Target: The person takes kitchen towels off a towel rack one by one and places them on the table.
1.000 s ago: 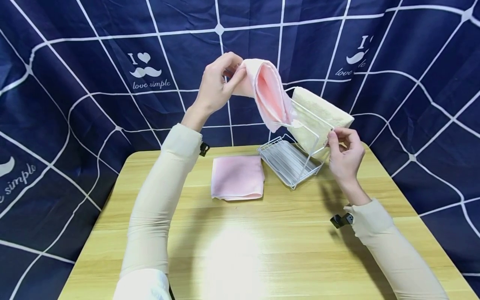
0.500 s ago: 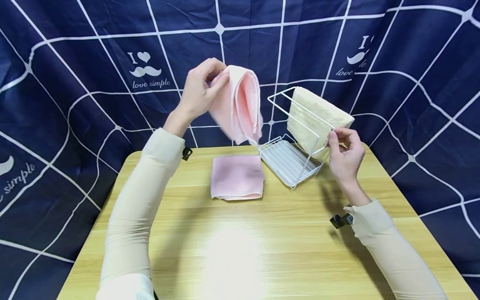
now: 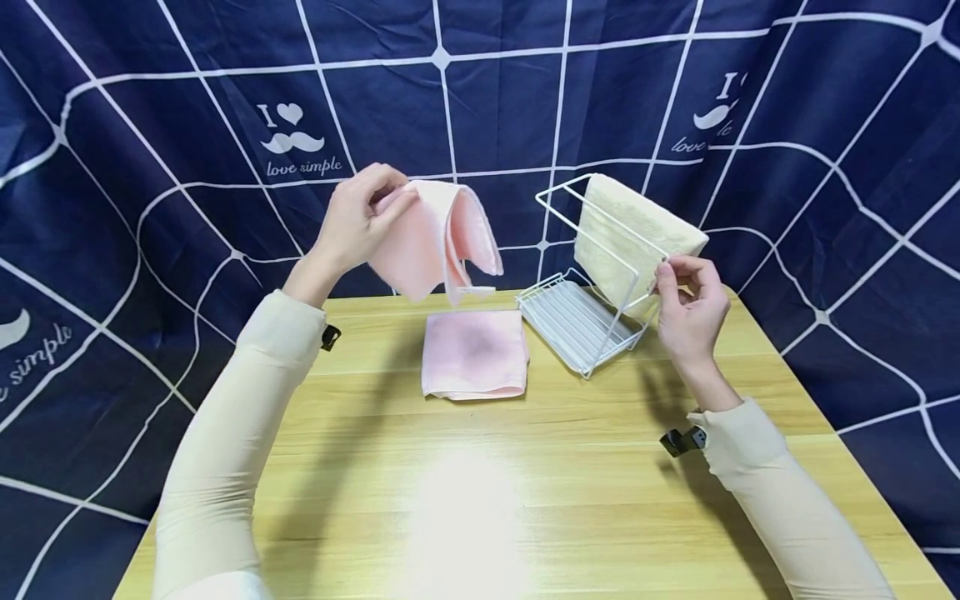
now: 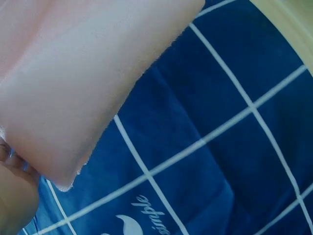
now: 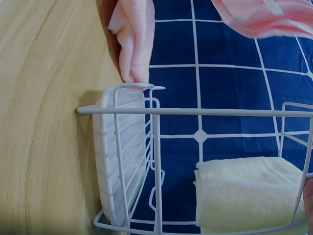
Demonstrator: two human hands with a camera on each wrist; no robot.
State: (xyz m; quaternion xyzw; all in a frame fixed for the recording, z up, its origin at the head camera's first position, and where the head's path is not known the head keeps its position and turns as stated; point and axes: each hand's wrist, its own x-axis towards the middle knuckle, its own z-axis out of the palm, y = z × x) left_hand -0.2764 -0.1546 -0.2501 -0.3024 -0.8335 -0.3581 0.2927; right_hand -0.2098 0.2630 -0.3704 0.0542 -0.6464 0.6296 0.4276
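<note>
My left hand [image 3: 362, 218] pinches a pink towel [image 3: 420, 242] by its upper edge. The towel hangs folded in the air, above and behind a second, folded pink towel [image 3: 474, 354] lying on the table. In the left wrist view the held towel [image 4: 73, 83] fills the upper left. On the right, my right hand [image 3: 692, 310] grips the upper frame of a white wire rack [image 3: 600, 258] near its front corner. A cream towel [image 3: 637, 233] is draped over the rack's rear bar; the right wrist view shows it [image 5: 249, 191] hanging behind the wires.
The rack's base holds a white tray [image 3: 573, 321] low on the table. The wooden table [image 3: 360, 500] reflects a bright glare in front. A blue gridded curtain [image 3: 495, 108] closes off the back and both sides.
My left hand has drawn the pink towel off the rack, leftward and down. The rack's front bar now shows bare. My right hand and the cream towel stay where they were.
</note>
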